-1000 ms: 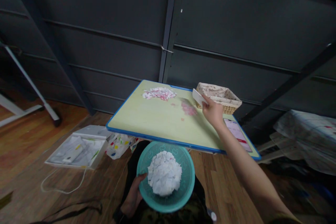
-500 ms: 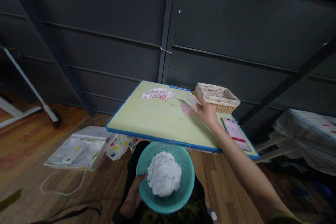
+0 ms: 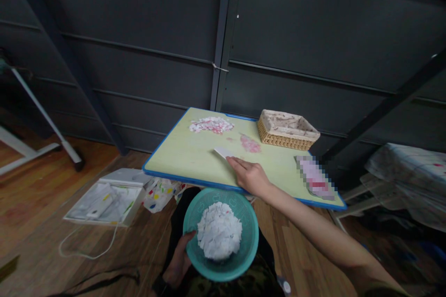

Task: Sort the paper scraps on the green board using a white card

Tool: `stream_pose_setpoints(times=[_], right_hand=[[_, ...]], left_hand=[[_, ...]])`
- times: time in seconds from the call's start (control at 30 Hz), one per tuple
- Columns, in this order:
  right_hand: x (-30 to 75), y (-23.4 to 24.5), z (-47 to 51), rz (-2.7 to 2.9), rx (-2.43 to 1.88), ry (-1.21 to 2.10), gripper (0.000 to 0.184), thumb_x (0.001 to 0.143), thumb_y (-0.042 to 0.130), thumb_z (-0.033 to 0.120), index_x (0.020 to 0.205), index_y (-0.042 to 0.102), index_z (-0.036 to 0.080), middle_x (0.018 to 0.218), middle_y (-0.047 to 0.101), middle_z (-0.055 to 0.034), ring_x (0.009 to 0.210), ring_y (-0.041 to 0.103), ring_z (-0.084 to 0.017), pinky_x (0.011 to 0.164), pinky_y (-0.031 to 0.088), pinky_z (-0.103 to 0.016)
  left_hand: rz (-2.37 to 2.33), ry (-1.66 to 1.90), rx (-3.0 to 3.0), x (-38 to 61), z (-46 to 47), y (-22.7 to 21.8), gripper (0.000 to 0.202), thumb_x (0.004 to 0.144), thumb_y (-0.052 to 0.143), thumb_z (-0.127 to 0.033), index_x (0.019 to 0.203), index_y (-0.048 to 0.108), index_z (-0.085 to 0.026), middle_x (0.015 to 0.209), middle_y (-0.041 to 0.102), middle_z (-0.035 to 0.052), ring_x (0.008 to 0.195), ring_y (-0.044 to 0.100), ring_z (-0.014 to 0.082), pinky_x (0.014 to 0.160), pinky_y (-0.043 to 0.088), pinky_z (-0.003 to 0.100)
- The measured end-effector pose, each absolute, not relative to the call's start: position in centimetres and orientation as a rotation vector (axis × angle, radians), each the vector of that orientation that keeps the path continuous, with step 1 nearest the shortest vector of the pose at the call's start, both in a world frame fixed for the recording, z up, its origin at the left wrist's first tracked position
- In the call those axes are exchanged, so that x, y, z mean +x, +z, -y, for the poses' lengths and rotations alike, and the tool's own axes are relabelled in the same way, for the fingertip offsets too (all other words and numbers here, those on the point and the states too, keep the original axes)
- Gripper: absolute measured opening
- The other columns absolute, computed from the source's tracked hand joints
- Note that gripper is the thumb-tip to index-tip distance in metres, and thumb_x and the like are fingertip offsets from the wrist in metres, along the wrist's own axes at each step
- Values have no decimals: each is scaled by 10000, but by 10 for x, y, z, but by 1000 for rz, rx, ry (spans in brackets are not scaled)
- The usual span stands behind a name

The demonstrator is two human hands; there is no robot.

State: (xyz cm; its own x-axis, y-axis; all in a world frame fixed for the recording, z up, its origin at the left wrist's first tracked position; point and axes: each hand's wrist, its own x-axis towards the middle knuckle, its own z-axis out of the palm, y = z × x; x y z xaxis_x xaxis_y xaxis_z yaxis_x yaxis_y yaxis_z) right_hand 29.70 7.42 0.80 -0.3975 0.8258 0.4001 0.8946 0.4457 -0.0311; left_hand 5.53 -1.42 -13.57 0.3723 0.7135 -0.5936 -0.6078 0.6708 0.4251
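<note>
My left hand (image 3: pixel 180 256) grips the left rim of a round green plastic basket (image 3: pixel 249 260) over my lap. Inside the basket lies a heap of white paper scraps (image 3: pixel 220 231). My right hand (image 3: pixel 251 175) is closed on a flat white scraper-like piece (image 3: pixel 223 153), held low over the near half of a pale yellow tabletop (image 3: pixel 181 160) with a blue edge. Just beyond it is a pinkish patch (image 3: pixel 250 144) on the surface. A pile of white and pink scraps (image 3: pixel 212 125) sits at the table's far left.
A lined wicker basket (image 3: pixel 288 130) stands at the table's far right, with a blurred-out phone (image 3: pixel 315 177) nearer me. On the floor at left are an open white box (image 3: pixel 104 202) with a cable and a dotted plastic bag (image 3: pixel 160 192). Dark metal panels (image 3: pixel 156 46) rise behind the table.
My right hand has moved left and toward me with the white piece, away from the pink patch and wicker basket. My left hand still holds the green basket.
</note>
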Motion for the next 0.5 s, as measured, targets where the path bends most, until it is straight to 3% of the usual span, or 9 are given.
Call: stream_pose_setpoints(times=[0.2,0.33,0.5], right_hand=[[353,14,-111,2007,-1528,-201,436,796,447,132,1187,627,198,1059,690,-73,760,681,-184,715,521,-285],[372,19,-125,1729,-1492,-41,351,804,500,256,1098,678,183,958,718,-71,657,648,-172,629,501,-282],[382,38,-139,1465,-1527,76,423,734,572,345,1074,679,115,746,703,-50,536,556,-155,538,451,-279]], left_hand=[[-763,855,109,53,11,-146,522,784,571,-199,1264,502,-7,1051,734,140,1082,624,305,1062,368,463],[-757,838,108,53,11,-150,493,789,566,-208,1234,529,3,1029,740,143,1071,630,310,1064,362,474],[-776,847,107,52,11,-151,530,789,565,-190,1280,486,-8,1050,734,142,1079,625,307,1054,374,477]])
